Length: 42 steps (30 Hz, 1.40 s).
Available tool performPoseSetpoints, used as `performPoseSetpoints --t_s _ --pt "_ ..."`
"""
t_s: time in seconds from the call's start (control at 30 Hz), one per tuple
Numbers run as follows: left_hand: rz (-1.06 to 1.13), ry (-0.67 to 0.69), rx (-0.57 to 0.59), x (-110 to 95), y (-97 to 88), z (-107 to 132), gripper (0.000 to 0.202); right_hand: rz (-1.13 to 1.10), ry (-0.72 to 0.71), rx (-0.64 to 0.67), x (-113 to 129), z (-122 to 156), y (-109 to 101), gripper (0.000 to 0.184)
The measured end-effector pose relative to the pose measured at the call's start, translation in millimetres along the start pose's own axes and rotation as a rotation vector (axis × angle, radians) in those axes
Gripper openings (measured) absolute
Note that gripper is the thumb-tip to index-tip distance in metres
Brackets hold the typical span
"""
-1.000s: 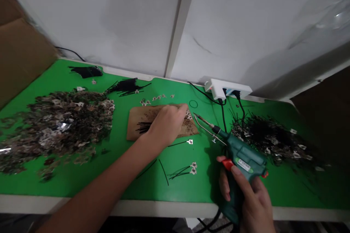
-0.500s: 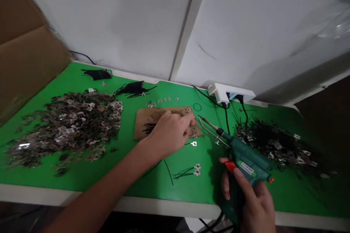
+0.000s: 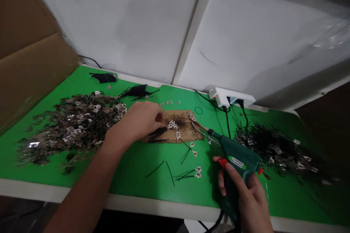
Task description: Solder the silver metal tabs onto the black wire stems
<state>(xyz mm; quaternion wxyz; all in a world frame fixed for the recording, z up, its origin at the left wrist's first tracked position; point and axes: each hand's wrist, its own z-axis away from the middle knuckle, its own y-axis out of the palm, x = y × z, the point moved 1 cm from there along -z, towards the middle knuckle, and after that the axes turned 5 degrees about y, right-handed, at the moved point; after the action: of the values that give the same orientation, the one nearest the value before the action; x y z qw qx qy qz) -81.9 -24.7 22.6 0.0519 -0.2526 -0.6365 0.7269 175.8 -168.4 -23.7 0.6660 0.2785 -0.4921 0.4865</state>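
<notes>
My left hand (image 3: 143, 118) is over the left half of a scorched brown board (image 3: 182, 118). Its fingers are curled together at several short black wires (image 3: 158, 133); what the fingertips pinch, if anything, is hidden. In my right hand (image 3: 250, 198) is a green soldering gun (image 3: 237, 154), gripped by its handle with the thumb by the red trigger. The gun's tip meets the board's right end, close to small metal pieces (image 3: 191, 115). More small metal pieces (image 3: 172, 124) lie mid-board. In front of the board, two metal pieces (image 3: 194, 153) with black wires rest on the green mat.
A large heap of metal pieces (image 3: 82, 123) spreads on the left. Wired pieces (image 3: 268, 142) are piled at right. Black wire bundles (image 3: 138, 91) lie at the back. A white power strip (image 3: 232, 96) with plugged cords stands by the wall. Cardboard (image 3: 32, 43) rises at far left.
My left hand has gone left from the board's right end to the black wires, uncovering mid-board pieces. The soldering gun has moved left onto the board. Another wired piece now lies in front.
</notes>
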Motion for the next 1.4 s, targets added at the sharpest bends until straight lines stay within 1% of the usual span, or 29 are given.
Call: performPoseSetpoints --t_s 0.07,0.1,0.2,0.3,0.43,0.63,0.7,0.93,1.1,1.2,1.27,1.4 --pt "-0.025 -0.002 0.059 -3.3 0.8 1.0 0.009 0.004 -0.005 -0.003 -0.5 -0.3 -0.8 0.035" --pt "-0.042 -0.002 0.069 -5.9 1.7 1.0 0.013 0.007 -0.01 -0.002 -0.5 -0.4 -1.3 0.035" --pt "-0.101 0.012 0.06 -12.9 4.5 0.1 0.019 0.024 -0.017 0.011 0.4 -0.9 -2.2 0.038" --pt "-0.114 0.041 0.067 -15.3 6.4 -0.7 0.021 0.031 -0.004 0.021 1.5 -0.8 -2.6 0.037" --pt "-0.078 0.045 0.075 -15.1 8.2 -1.5 0.019 0.034 -0.012 0.011 0.9 -0.9 -3.4 0.037" --pt "-0.05 0.029 0.145 -16.4 7.3 -3.2 0.014 0.045 -0.045 0.012 -5.5 -3.6 -6.7 0.036" --pt "-0.046 0.025 0.153 -16.7 7.0 -3.2 0.012 0.045 -0.054 0.015 -6.8 -4.5 -7.0 0.036" --pt "-0.011 0.046 0.096 -14.1 12.0 -3.4 0.018 0.068 -0.056 0.036 -5.1 -6.3 -5.8 0.036" --pt "0.051 0.087 0.05 -12.6 9.0 -3.5 0.009 0.066 -0.064 0.033 -4.3 -6.0 -5.2 0.034" --pt "0.105 0.103 -0.016 -12.3 7.7 -4.7 0.01 0.071 -0.057 0.023 -3.2 -4.9 -4.6 0.034" --pt "0.119 0.13 -0.075 -12.9 10.0 -7.1 0.012 0.082 -0.05 0.022 -2.1 -4.2 -4.6 0.035" --pt "0.136 0.184 -0.164 -18.8 22.7 -14.5 0.009 0.073 -0.024 0.046 -0.9 -3.5 -5.8 0.036"
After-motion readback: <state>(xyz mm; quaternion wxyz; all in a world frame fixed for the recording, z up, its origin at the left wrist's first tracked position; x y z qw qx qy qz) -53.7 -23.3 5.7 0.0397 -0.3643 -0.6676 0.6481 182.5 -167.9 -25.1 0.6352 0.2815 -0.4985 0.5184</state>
